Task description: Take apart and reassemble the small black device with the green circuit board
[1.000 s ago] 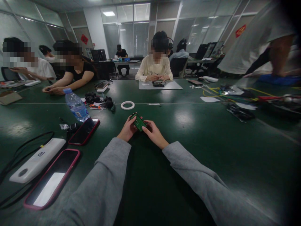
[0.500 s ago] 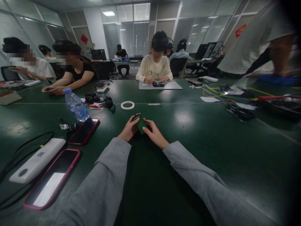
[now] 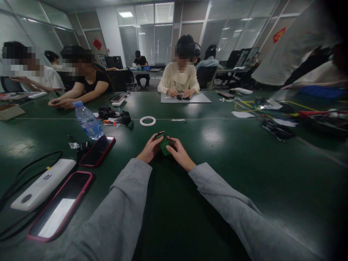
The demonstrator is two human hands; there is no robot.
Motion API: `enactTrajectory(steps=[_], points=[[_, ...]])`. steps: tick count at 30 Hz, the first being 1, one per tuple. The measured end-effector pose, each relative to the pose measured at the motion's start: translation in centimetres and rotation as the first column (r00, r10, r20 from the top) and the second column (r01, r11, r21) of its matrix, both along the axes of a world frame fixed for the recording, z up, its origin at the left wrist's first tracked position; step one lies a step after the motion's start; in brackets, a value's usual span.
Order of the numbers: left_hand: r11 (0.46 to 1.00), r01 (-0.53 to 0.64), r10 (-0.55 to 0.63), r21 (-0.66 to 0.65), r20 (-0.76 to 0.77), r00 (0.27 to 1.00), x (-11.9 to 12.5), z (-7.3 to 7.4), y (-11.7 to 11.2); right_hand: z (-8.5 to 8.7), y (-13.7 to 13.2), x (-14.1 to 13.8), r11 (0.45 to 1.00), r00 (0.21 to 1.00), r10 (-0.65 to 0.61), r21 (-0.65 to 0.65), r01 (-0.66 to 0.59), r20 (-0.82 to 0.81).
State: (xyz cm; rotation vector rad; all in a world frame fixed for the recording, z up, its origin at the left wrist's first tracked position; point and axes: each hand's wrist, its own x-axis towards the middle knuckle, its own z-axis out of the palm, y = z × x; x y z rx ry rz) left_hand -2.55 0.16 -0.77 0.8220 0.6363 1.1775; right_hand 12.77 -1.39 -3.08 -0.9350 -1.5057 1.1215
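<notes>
One green circuit board is gripped by the left hand and right hand, to the right of a plastic bottle, its contents hard to tell. Just before the bottle lies a red-edged phone; to its right sit a black bundle and, farther over, a white ring.

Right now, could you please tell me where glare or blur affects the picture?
In the head view, pale glare marks the green table; there too, the clutter at right looks smeared, and fine details on the circuit board look indistinct.
</notes>
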Motion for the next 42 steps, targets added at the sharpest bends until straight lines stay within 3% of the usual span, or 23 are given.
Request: enactTrajectory(steps=[12, 34, 42], points=[[1.0, 0.023, -0.022, 0.013, -0.037, 0.999, -0.03, 0.13, -0.15, 0.31, -0.11, 0.03, 0.996, 0.998, 0.023, -0.084, -0.027, -0.056], [1.0, 0.027, -0.027, 0.014, -0.035, 0.999, -0.04, -0.13, 0.25, -0.24, 0.19, 0.26, 0.997, 0.998, 0.033, -0.075, -0.037, -0.054], [0.999, 0.021, -0.019, 0.027, -0.056, 0.998, -0.06, -0.09, 0.05, 0.28, -0.08, 0.27, 0.996, 0.998, 0.034, -0.083, -0.038, -0.056]])
